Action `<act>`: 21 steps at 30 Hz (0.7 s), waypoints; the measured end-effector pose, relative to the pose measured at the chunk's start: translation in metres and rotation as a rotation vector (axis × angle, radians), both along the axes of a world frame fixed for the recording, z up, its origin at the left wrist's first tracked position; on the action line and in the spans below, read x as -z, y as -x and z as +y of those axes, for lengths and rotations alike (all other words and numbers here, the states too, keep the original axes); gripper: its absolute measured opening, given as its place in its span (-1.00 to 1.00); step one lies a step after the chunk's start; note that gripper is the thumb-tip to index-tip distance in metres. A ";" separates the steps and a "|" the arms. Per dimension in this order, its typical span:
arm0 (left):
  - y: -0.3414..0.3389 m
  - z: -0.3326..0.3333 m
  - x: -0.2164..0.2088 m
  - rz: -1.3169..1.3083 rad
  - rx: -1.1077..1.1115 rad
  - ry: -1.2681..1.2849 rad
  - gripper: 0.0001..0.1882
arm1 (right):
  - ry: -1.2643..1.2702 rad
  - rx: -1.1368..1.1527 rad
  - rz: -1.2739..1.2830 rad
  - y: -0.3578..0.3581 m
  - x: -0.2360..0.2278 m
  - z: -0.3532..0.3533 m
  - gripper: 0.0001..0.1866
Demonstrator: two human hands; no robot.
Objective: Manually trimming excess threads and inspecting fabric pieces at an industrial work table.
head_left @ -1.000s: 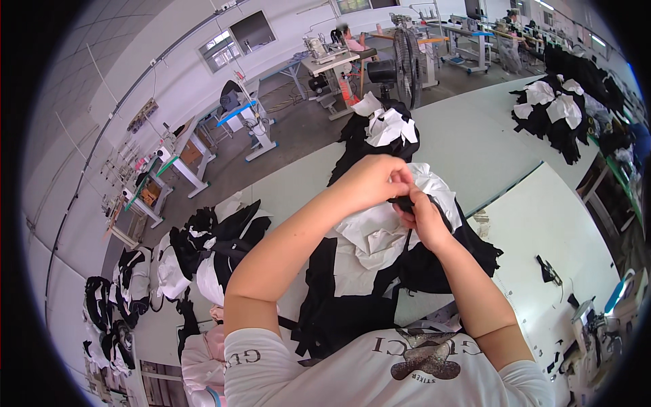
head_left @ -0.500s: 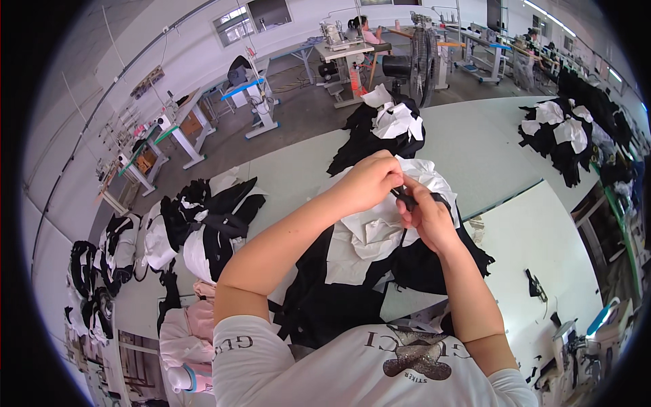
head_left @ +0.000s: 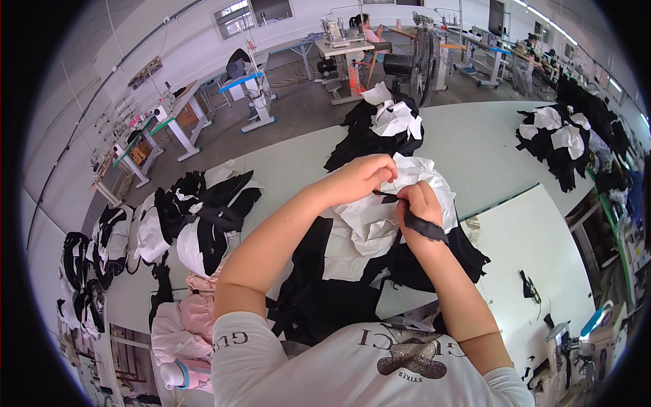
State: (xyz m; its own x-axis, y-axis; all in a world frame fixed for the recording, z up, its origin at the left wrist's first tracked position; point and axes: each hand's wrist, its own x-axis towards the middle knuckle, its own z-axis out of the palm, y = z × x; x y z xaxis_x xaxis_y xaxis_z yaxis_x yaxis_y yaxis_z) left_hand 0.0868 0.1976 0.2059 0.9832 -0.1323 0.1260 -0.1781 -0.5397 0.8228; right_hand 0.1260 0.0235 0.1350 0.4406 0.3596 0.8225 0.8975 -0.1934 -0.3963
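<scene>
A narrow black fabric strip (head_left: 387,198) stretches between my two hands above a pile of cloth. My left hand (head_left: 374,175) pinches near one end of it, fingers closed. Thumb and fingers of my right hand (head_left: 422,201) are closed on the other part. A wider black band of fabric (head_left: 427,227) with frayed edges lies across my right wrist; whether it joins the strip I cannot tell. Below the hands lie crumpled white pieces (head_left: 369,234) on top of black cloth (head_left: 325,298).
Black and white cloth heaps lie at the left (head_left: 217,214), far middle (head_left: 397,122) and far right (head_left: 566,136) of the pale table (head_left: 468,146). Small scissors-like snips (head_left: 531,287) rest at right. Pink cloth (head_left: 183,325) and a bottle (head_left: 183,374) are at lower left. A fan (head_left: 424,61) stands beyond.
My hands have moved apart, and the black strip now shows between them. My right hand has turned, baring the black band across its wrist. The view has shifted slightly.
</scene>
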 end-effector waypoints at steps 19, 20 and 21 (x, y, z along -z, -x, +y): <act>-0.032 0.003 -0.005 0.094 0.318 -0.233 -0.72 | 0.072 -0.037 -0.208 -0.012 0.008 -0.004 -0.79; -0.029 0.000 -0.009 0.052 0.251 -0.268 -0.75 | 0.068 -0.035 -0.204 -0.011 0.010 -0.005 -0.79; -0.028 0.000 -0.012 0.055 0.254 -0.272 -0.75 | 0.028 -0.040 -0.118 -0.009 0.013 -0.005 -0.78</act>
State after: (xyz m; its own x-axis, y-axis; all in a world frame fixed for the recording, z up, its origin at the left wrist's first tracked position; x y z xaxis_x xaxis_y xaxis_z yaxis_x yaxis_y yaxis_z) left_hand 0.1144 0.1974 0.2179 0.9190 -0.3943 0.0005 -0.2939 -0.6842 0.6675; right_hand 0.1350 0.0187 0.1225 0.3262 0.3983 0.8573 0.9448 -0.1663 -0.2822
